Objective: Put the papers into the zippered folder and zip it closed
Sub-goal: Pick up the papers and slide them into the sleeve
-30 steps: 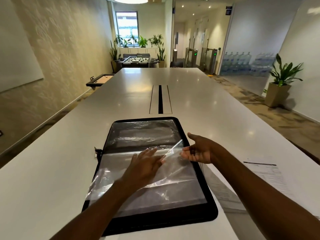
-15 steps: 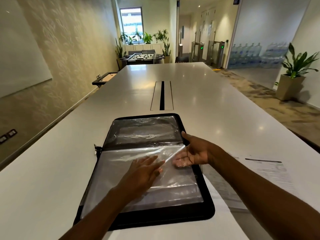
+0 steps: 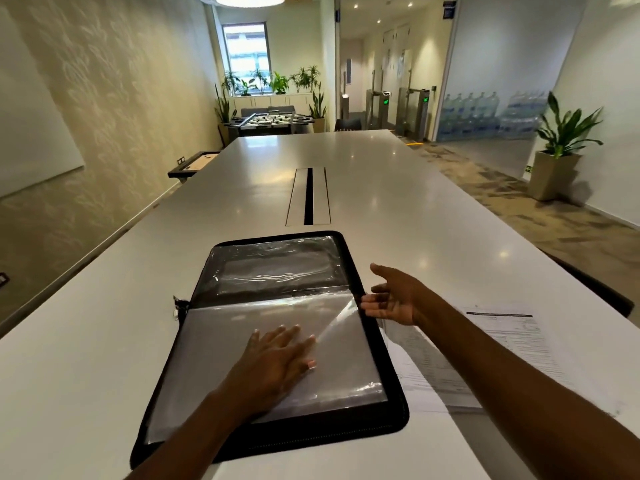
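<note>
A black zippered folder (image 3: 388,351) lies open on the white table (image 3: 86,341), with clear plastic sleeves (image 3: 221,344) across both halves. My left hand (image 3: 277,362) rests flat, fingers spread, on the near sleeve. Just past the folder's right edge, my right hand (image 3: 394,299) is open and holds nothing. Printed papers (image 3: 509,337) lie on the table to the right of the folder, partly under my right forearm. The zipper pull (image 3: 180,306) hangs at the folder's left side by the fold.
A cable slot (image 3: 308,195) runs along the table's middle beyond the folder. A dark chair back (image 3: 595,289) shows at the table's right edge. Further off stand a potted plant (image 3: 561,154), a foosball table (image 3: 270,121) and stacked water bottles.
My right hand let go of the lifted plastic sleeve and moved right, off the folder. The sleeve now lies flat under my left hand. The camera view tilted slightly.
</note>
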Demonstrator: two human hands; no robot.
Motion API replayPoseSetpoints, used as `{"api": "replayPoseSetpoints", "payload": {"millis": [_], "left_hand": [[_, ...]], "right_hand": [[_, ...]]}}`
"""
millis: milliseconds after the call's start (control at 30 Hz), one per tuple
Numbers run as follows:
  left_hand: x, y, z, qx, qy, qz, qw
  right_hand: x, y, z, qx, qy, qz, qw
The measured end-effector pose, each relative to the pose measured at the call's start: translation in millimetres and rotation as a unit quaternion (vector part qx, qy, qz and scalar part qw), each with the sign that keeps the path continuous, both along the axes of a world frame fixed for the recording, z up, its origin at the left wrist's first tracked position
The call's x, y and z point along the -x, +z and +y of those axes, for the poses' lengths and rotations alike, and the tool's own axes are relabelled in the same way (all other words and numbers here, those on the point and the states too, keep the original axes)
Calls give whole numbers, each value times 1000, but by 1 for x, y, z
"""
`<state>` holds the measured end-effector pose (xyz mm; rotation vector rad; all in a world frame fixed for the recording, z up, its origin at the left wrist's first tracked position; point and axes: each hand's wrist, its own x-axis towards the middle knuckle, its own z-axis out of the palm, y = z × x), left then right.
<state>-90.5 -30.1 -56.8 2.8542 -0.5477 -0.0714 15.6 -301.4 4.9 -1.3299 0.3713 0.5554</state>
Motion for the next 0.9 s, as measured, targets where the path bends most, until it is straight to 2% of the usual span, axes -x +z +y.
{"api": "replayPoseSetpoints", "payload": {"millis": [200, 267, 367, 500, 600, 700, 767, 900], "left_hand": [[-39, 30, -58, 1, 8, -90, 996], [-61, 39, -101, 54, -19, -111, 992], [-88, 44, -165, 93, -61, -78, 991], [-112, 40, -240, 64, -115, -34, 991], [-122, 29, -273, 19, -124, 9, 992], [-124, 14, -286, -12, -118, -15, 993], [-126, 7, -292, 5, -103, -15, 995], [-133, 8, -290, 74, -58, 53, 994]], "right_hand": [[71, 11, -76, 112, -145, -51, 982], [114, 14, -103, 108, -206, -27, 972], [178, 16, -121, 50, -265, 44, 962], [224, 8, -122, -39, -284, 141, 948], [223, 5, -118, -90, -312, 135, 936], [208, 3, -120, -114, -351, 120, 922], [200, 0, -123, -114, -352, 112, 922], [192, -10, -124, -64, -346, 102, 930]]}}
